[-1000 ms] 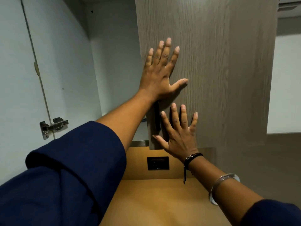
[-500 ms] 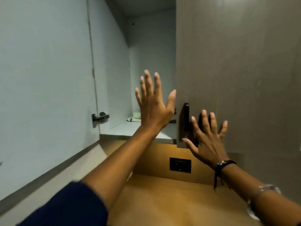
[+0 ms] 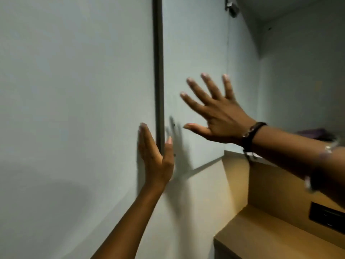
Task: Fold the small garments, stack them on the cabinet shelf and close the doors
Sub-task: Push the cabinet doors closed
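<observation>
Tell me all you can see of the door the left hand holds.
The door shows its inner face: a pale grey panel with a dark strip down its free edge. It stands wide open, a blurred hinge near its top. The left hand grips that edge low down, thumb on the inner face, fingers behind. The right hand is spread in front; contact cannot be told.

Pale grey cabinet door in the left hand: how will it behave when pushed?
The pale grey cabinet door looks a stiff flat board, so it likely swings whole on its metal hinge, not flexing. Its face looks smooth, so a palm may slide; the left hand pinching the free edge probably steers better.
</observation>
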Available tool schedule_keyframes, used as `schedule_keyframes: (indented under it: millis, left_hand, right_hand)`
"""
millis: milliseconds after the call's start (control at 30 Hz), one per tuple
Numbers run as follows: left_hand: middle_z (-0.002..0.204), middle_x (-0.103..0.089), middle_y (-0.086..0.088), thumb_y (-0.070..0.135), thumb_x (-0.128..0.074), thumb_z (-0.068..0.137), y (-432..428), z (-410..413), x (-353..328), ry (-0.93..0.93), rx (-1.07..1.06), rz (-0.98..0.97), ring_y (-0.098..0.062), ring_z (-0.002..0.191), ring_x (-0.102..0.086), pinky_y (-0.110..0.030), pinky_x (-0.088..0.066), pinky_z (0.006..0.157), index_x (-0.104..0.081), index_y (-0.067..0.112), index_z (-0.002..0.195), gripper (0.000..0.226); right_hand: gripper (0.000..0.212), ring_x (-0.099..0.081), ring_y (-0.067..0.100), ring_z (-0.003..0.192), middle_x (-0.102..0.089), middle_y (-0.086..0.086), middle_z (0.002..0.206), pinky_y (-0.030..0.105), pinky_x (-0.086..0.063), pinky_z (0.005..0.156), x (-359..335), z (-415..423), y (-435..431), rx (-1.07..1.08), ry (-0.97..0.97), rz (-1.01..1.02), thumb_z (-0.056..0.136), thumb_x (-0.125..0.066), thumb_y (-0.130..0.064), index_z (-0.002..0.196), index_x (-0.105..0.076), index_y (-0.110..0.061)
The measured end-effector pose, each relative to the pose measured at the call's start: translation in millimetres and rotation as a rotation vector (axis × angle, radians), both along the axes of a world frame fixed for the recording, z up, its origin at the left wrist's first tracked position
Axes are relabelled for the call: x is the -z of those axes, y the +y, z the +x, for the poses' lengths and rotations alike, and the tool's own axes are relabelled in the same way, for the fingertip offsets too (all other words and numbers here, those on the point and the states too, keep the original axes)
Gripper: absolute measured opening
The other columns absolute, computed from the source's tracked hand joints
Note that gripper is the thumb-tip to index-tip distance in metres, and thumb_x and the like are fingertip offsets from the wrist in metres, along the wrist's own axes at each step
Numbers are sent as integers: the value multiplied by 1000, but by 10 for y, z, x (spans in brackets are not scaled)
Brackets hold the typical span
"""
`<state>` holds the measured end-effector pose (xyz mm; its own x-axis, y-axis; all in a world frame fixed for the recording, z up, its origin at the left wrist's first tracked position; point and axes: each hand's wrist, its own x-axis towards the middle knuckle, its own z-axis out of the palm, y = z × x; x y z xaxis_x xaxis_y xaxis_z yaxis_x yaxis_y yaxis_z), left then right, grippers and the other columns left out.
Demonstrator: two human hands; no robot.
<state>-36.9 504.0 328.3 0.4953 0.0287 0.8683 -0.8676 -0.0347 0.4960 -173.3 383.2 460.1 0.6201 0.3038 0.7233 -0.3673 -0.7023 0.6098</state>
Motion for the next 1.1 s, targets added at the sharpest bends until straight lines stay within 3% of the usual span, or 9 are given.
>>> schedule_keyframes:
  millis: [100, 233, 333, 533, 633, 733, 800, 900, 1100]
  left_hand:
    - [161, 0, 21, 61, -41, 91, -49, 32, 60, 5, 242, 129, 1, 148, -7, -39, -18, 123, -2, 38, 153, 77]
    - [162, -7, 19, 76, -36, 84, -121, 9, 131, 42, 318, 67, 2, 148, -10, -19, -19, 118, -9, 27, 156, 91]
    - [161, -17, 13, 70, -40, 87, -150, -56, 188, 10, 360, -11, 3, 146, -18, -6, -23, 111, -17, 20, 155, 87]
    - [161, -22, -4, 49, -40, 98, -376, -435, 349, -170, 356, -15, -16, 150, -19, -48, -19, 121, -18, 9, 153, 72]
    - [164, -8, -4, 59, -29, 96, -606, -634, 411, -220, 259, 54, -19, 152, -7, -43, 0, 124, 0, 28, 155, 73]
    - [164, 11, 6, 74, -21, 89, -892, -761, 503, -82, 395, 56, -10, 151, 5, -34, 10, 122, 16, 41, 150, 79]
    - [163, 15, 10, 78, -12, 86, -1130, -808, 578, -25, 490, 83, -6, 150, 8, -39, 9, 122, 17, 44, 149, 77]
    - [163, 15, 6, 73, -5, 89, -1492, -912, 616, -20, 512, 170, -8, 150, 10, -47, 6, 122, 14, 33, 152, 78]
    - [164, 15, -1, 69, -9, 93, -2238, -1258, 442, -183, 568, 290, -15, 151, 12, -40, 5, 122, 0, 13, 156, 85]
  right_hand:
    - [78, -3, 37, 147, -15, 6, 161, 66, -2, 113, -283, 495, 460, 23, 73, -113, 87, -17, -73, 150, -24, -27]
    - [80, 1, 36, 147, -18, 7, 160, 64, 4, 114, -452, 746, 584, 229, 110, -189, 86, -14, -72, 145, -37, -23]
    - [80, -8, 37, 147, -34, 7, 154, 64, 3, 115, -484, 648, 570, 264, 122, -236, 86, -15, -72, 139, -47, -21]
    - [85, -14, 38, 145, -53, 12, 140, 66, 4, 114, -575, 132, 488, 240, 84, -226, 85, -9, -73, 87, -76, -22]
    - [80, -27, 41, 141, -69, 12, 113, 64, -1, 115, -652, -235, 308, 321, 85, -222, 89, -13, -69, 75, -73, -18]
    - [74, -41, 44, 133, -72, 10, 75, 59, -4, 117, -717, -512, 158, 449, 63, -204, 92, -19, -61, 68, -70, -13]
    - [76, -42, 45, 131, -73, 18, 87, 57, -1, 119, -760, -666, 40, 552, 29, -194, 90, -18, -64, 80, -72, -11]
    - [87, -26, 42, 141, -40, 21, 148, 56, 4, 118, -819, -839, -172, 681, -15, -202, 85, -11, -71, 139, -46, -12]
    - [94, 6, 38, 147, 4, 13, 161, 56, 10, 117, -855, -1077, -961, 864, -36, -78, 78, -3, -80, 152, -11, -22]
